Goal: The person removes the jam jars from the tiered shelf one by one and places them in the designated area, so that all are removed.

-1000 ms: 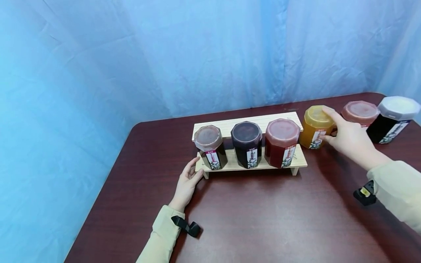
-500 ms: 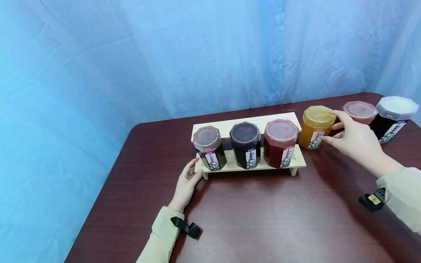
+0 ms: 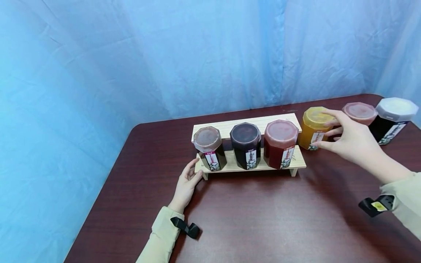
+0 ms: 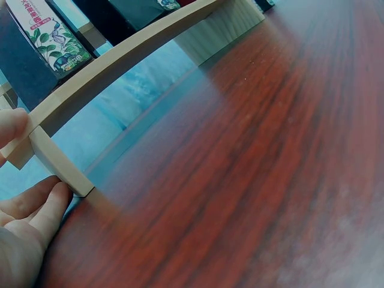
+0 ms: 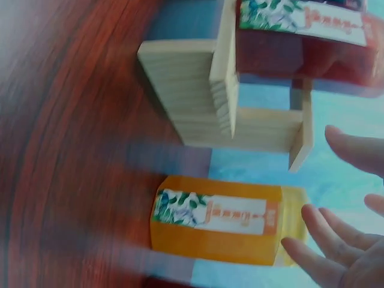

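Observation:
My left hand (image 3: 185, 186) holds the left end of a two-step wooden rack (image 3: 218, 128). In the left wrist view its thumb lies on the plank's end and its fingertips touch the leg (image 4: 63, 162). Three octagonal lidded jars stand on the lower step: a brown one (image 3: 215, 160), a near-black one (image 3: 243, 153) and a red one (image 3: 273, 155). Right of the rack, a yellow jar (image 3: 307, 137) stands upright on the table. My right hand (image 3: 353, 140) hovers at it with spread fingers; in the right wrist view the fingertips overlap its lid (image 5: 294, 210), the thumb apart.
A pink-lidded jar (image 3: 360, 110), partly hidden behind the right hand, and a dark jar with a white lid (image 3: 391, 128) stand at the far right of the dark-red table (image 3: 263, 219). Blue curtain (image 3: 197, 54) hangs along the back and left edges.
The right hand has loosened around the yellow jar: its fingers spread and its thumb and wrist have shifted toward the near side. The yellow jar and the left hand look unmoved.

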Demonstrator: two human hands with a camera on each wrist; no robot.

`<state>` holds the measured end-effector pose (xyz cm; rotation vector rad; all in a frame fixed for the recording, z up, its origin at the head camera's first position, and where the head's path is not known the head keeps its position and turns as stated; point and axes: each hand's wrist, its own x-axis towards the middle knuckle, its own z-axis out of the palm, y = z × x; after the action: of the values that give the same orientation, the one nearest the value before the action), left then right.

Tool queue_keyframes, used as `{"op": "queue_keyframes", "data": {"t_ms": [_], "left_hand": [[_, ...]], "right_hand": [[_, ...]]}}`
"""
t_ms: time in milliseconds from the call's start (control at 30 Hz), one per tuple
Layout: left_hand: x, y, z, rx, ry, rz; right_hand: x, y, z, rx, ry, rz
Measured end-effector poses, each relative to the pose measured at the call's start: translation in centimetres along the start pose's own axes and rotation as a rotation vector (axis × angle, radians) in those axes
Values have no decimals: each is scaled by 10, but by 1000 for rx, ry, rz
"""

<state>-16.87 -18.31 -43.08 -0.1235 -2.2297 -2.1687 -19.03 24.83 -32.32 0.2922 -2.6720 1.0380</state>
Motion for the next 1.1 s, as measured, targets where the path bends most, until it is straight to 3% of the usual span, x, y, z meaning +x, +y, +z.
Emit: {"op": "queue_keyframes", "data": {"t_ms": [333, 1100], "left_hand": [[0, 1, -2, 29, 8, -3], [0, 0, -1, 21, 4, 4]], "right_hand": [[-1, -23, 12, 159, 6, -118], [-2, -38, 31, 226, -93, -276]]}}
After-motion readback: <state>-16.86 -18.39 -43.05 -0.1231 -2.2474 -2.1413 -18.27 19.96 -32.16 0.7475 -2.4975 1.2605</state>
